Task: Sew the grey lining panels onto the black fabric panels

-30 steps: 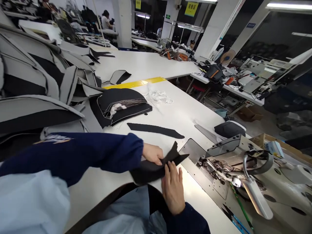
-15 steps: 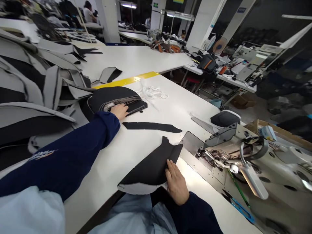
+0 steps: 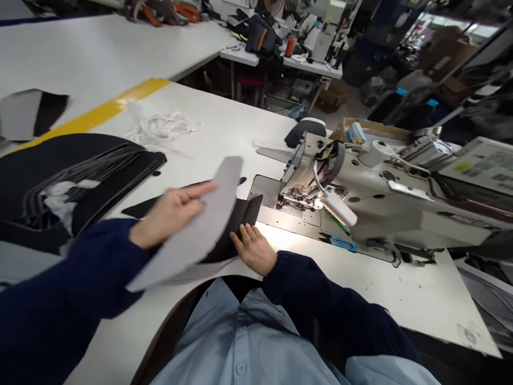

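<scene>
My left hand (image 3: pixel 172 214) grips a curved cut fabric piece (image 3: pixel 196 230), its light grey face turned up and slightly blurred. That piece is tilted over a black cut panel (image 3: pixel 230 235) near the table's front edge. My right hand (image 3: pixel 256 248) rests on the right side of the black panel, fingers laid flat and spread a little. Partly hidden behind my left hand lies a narrow black strip (image 3: pixel 140 207). Farther left is a stack of black panels (image 3: pixel 80 144) with crumpled white material (image 3: pixel 60 198) on it.
A sewing machine (image 3: pixel 340 187) stands to the right, with blue thread snips (image 3: pixel 342 244) on its bed. White scraps (image 3: pixel 172 125) and yellow tape (image 3: pixel 136 96) are on the table (image 3: pixel 224 128). A padded black part (image 3: pixel 304 131) sits behind the machine head.
My left hand has come from the stack toward the right, bringing a grey-faced piece over the black panel. My right hand stays on that panel. The view has turned right.
</scene>
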### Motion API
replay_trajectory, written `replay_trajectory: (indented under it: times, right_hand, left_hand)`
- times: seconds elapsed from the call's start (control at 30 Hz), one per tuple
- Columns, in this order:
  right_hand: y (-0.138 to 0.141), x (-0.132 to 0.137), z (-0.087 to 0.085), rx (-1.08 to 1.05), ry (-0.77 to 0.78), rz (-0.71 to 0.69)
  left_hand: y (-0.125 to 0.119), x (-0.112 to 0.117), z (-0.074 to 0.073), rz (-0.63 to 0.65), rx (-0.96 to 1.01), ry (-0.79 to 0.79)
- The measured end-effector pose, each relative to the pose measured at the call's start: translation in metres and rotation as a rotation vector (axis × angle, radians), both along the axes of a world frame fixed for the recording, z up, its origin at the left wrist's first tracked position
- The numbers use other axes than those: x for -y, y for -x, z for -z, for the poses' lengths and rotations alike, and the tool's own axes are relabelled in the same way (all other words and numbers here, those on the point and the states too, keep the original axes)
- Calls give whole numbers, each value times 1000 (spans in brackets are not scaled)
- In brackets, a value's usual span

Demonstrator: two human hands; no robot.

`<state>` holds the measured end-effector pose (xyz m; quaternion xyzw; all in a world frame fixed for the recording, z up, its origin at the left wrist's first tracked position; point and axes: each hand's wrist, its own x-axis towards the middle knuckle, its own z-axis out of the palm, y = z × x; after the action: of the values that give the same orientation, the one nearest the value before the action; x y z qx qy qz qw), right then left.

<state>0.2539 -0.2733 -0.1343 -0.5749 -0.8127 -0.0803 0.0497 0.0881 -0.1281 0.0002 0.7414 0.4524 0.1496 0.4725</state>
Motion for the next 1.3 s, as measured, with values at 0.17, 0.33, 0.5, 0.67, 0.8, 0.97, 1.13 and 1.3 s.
replay_trajectory:
  times: [0.17,0.33,0.5,0.67,0.8,0.97,1.13,1.3]
  right_hand:
    - [-8,6,-2,-43,47,-91]
    - [-14,16,-2,-68,4,-103]
    - [-15,17,-5,-106,18,-59]
    - [-15,18,-3,-165,48,-4]
    - [-15,18,-3,-193,55,50]
    - [-17,19,-6,-194,67,42]
    - [-18,19,-3,-213,35,56]
    - [-21,22,-2,-208,32,59]
  left_hand:
    - [-51,45,56,542,-286,-225]
    - [-80,36,84,802,-410,-955]
    - [-101,28,96,815,-233,-1164]
    - [-105,28,101,787,-316,-1121]
    - [-108,27,105,742,-347,-1096]
    - [-110,19,116,808,-317,-1008]
    - [-112,14,114,857,-335,-964]
    - [-119,17,108,885,-340,-942]
